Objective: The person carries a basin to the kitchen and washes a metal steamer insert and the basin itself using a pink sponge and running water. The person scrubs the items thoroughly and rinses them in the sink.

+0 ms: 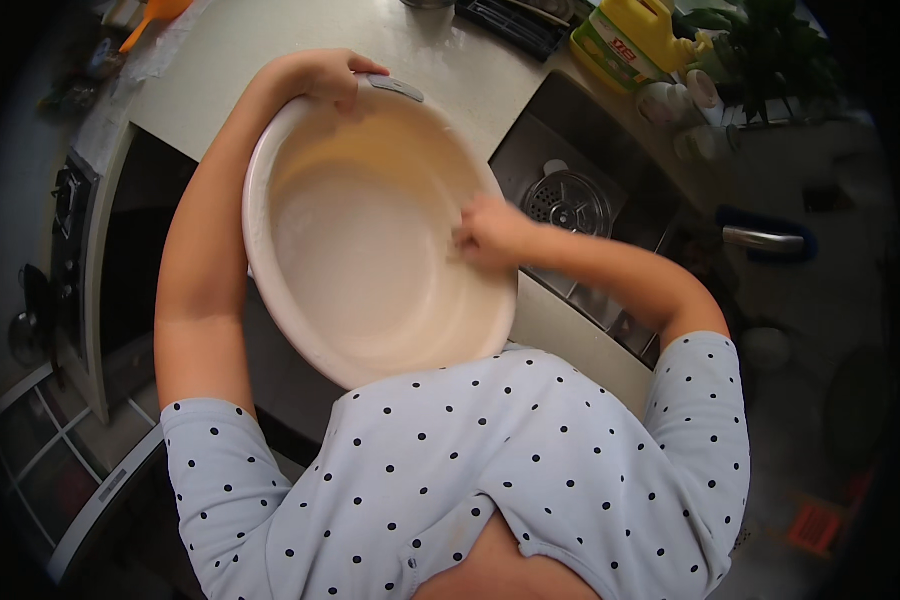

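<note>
A large white plastic basin (pixel 352 262) is tilted up, with its open side towards me and its near rim against my polka-dot shirt (pixel 487 450). My left hand (pixel 328 79) grips the far rim, next to a grey label-like patch (pixel 396 90). Against the inner right wall, my right hand (pixel 491 234) is blurred, its fingers curled. Whether something small is in those fingers cannot be made out. The basin's inside looks bare, with a yellowish tint on the far wall.
A stainless steel sink (pixel 562 127) with a round drain strainer (pixel 570 202) lies to the right of the basin. Beyond it stand a yellow jug (pixel 630 45), several jars and a green plant (pixel 757 52). At the left are a gas hob (pixel 71 217) and an orange utensil (pixel 157 15).
</note>
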A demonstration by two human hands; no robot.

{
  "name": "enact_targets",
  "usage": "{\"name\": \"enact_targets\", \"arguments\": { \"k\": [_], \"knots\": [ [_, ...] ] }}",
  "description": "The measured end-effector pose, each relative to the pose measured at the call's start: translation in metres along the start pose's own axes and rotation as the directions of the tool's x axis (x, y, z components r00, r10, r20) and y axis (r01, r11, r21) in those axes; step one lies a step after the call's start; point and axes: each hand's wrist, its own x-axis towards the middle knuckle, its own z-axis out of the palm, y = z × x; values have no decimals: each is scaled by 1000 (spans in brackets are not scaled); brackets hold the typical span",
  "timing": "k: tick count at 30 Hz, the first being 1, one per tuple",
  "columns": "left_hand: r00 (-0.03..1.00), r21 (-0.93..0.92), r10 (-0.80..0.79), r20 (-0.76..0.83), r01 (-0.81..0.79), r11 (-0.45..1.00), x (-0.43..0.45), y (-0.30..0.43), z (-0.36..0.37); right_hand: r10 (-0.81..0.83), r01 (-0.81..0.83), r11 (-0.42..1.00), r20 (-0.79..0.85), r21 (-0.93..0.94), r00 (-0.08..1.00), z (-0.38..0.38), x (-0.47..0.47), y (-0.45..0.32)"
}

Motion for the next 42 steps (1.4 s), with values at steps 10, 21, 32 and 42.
{"name": "enact_targets", "arguments": {
  "k": [10, 21, 32, 42],
  "knots": [
    [1000, 44, 21, 10, -21, 999, 1, 28, -1, 85, -127, 954, -159, -273, 984, -36, -22, 14],
    [1000, 53, 19, 14, -20, 998, 1, 26, -1, 203, -232, 936, -132, -266, 970, -39, -17, -3],
    [998, 42, 68, -20, -67, 997, -2, 26, -1, -71, -36, 908, -237, -418, 969, 15, 71, 7],
    [1000, -60, -1, 21, 2, 998, -10, 8, 1, 423, -417, 906, 184, -74, 887, 38, 37, -45]
  ]
}}
